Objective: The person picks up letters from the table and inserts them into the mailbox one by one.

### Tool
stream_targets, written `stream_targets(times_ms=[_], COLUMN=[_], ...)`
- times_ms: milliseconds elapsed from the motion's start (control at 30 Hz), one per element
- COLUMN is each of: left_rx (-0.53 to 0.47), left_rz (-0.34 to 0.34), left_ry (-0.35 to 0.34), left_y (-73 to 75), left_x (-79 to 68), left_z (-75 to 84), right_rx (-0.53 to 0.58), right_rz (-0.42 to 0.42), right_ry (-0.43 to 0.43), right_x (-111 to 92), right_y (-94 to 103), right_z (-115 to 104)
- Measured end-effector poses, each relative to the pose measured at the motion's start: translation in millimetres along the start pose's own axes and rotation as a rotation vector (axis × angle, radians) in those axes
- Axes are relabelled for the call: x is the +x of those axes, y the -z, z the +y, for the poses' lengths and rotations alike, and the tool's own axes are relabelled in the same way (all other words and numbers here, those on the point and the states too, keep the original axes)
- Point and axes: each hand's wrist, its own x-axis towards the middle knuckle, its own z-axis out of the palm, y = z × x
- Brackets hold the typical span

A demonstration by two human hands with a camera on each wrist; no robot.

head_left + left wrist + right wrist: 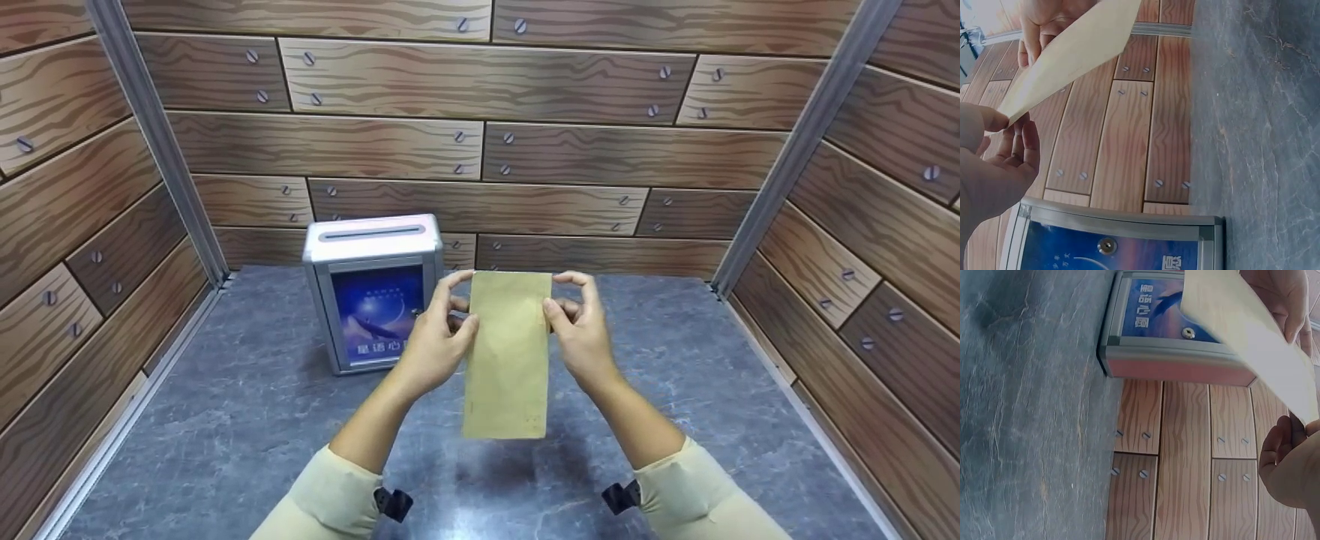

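A tan paper envelope (510,360) hangs upright above the table, held by both hands at its two long sides near the top. My left hand (441,334) pinches its left edge between thumb and fingers, and my right hand (583,330) pinches the right edge. In the left wrist view the envelope (1072,53) slants away from the left hand (999,163). The right wrist view shows the envelope (1247,332) above the right hand (1292,461). Behind and left of the left hand stands a silver box (375,251) with a slot on top and a blue front panel.
The box has a keyhole lock (1107,246) on its blue front. A grey marbled table (247,450) lies below, enclosed by wood-patterned walls (480,82) with metal corner posts (802,142). Small black devices (394,504) sit at both cuffs.
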Motion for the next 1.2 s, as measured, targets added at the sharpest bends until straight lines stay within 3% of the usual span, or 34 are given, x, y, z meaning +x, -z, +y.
stream_targets(times_ms=[667, 967, 1100, 1200], left_rx=[-0.046, -0.064, -0.015, 0.025], left_rz=[0.074, 0.061, 0.029, 0.043], left_ry=[-0.004, 0.016, 0.014, 0.004], left_y=[0.4, 8.9, 15.0, 19.9], left_x=[-4.2, -5.5, -7.9, -8.7], left_z=[-7.9, -3.3, -1.8, -1.9], right_rx=[0.035, 0.015, -0.018, -0.019], right_rz=[0.076, 0.113, 0.096, 0.046], right_ry=[0.021, 0.048, 0.076, 0.088], right_x=[-2, 4, 7, 8], right_y=[-12.4, -19.4, -21.2, -21.7], right_z=[1, 0, -2, -4])
